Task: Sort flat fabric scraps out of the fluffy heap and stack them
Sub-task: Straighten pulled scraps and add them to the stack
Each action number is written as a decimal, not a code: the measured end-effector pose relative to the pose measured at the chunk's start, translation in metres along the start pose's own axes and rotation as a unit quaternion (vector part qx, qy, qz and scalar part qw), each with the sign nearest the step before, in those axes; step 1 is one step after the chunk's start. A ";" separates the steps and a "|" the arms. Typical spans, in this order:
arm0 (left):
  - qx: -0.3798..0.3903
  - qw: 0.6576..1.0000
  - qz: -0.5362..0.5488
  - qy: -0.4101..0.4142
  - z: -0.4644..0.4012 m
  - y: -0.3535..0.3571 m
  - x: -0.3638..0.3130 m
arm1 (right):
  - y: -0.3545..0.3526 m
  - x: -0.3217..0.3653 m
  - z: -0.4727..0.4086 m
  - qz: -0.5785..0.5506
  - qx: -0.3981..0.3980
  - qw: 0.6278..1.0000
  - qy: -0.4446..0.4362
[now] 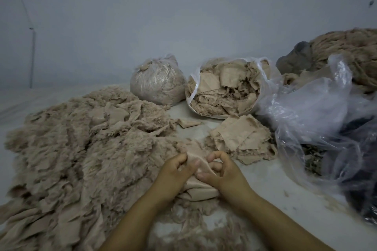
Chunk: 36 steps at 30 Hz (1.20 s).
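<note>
We have both hands on one flat scrap (201,186) at the near edge of the heap (81,149). Our left hand (175,175) pinches its upper-left part, fingers curled in and closed on the cloth. Our right hand (222,173) holds the right side — thumb pressed across the fabric, forefinger arched over it, the other fingers tucked. So neither hand is free or spread wide; both are narrow and gripping the same piece.

The scrap runs roughly away from us, from a folded lower end between the wrists up to a fuzzy top edge that touches the heap's fringe. Whether it is clear of the fluff there, we cannot tell.

The relation that matters is where the stack (241,140) lies: ahead and to the right of the hands, near but apart, between the heap and the loose bag (318,112). Our right hand is plainly the nearer one. We judge the carry goes forward and right, with the right hand leading and the left letting go once the piece is smoothed.

The stack's top scraps lie at mixed angles, so a tidy match of the long axis hardly seems needed — flatness does.
</note>
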State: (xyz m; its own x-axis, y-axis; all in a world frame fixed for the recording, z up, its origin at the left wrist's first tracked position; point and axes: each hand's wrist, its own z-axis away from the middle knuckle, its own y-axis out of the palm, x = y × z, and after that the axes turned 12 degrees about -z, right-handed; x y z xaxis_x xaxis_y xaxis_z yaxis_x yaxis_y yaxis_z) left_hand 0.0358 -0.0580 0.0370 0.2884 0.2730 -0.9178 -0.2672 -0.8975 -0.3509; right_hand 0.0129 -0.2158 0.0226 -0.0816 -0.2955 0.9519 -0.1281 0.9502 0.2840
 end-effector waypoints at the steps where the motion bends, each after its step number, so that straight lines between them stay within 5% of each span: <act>1: -0.033 0.999 0.032 -0.001 0.000 0.001 -0.002 | 0.000 0.000 0.000 0.002 0.002 1.000 -0.004; 5: -0.145 0.974 0.169 -0.036 -0.003 0.006 -0.007 | 0.009 0.000 -0.001 0.016 0.015 0.999 -0.038; 7: -0.149 0.976 0.154 -0.036 -0.003 0.004 -0.008 | 0.013 -0.002 -0.001 0.013 0.013 0.999 -0.035; 12: 0.008 0.993 0.109 -0.035 0.002 -0.004 -0.011 | 0.005 -0.004 0.002 -0.007 0.040 0.999 0.016; 18: -0.148 0.953 0.250 -0.084 -0.008 -0.025 -0.010 | -0.011 0.004 -0.006 -0.039 -0.117 0.992 -0.022; 21: -0.045 0.969 0.234 -0.070 -0.005 -0.026 -0.009 | -0.006 0.008 -0.004 0.091 -0.108 0.989 -0.052; 24: 0.061 0.981 0.175 -0.058 0.000 -0.016 -0.011 | 0.005 0.008 -0.002 0.062 -0.003 0.996 -0.067; 29: -0.181 0.945 0.247 -0.111 -0.010 -0.030 -0.008 | 0.010 0.001 0.004 0.097 0.098 0.990 0.034; 36: -0.265 0.886 0.357 -0.135 -0.014 -0.036 -0.008 | 0.005 0.002 0.002 0.082 0.032 0.996 -0.028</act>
State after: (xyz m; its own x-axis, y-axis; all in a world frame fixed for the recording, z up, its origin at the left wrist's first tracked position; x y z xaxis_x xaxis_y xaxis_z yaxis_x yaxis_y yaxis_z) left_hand 0.0562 -0.0331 0.0600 -0.0295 -0.4209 -0.9066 0.1967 -0.8917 0.4076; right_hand 0.0099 -0.2122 0.0253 -0.1615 -0.1440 0.9763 -0.1712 0.9784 0.1160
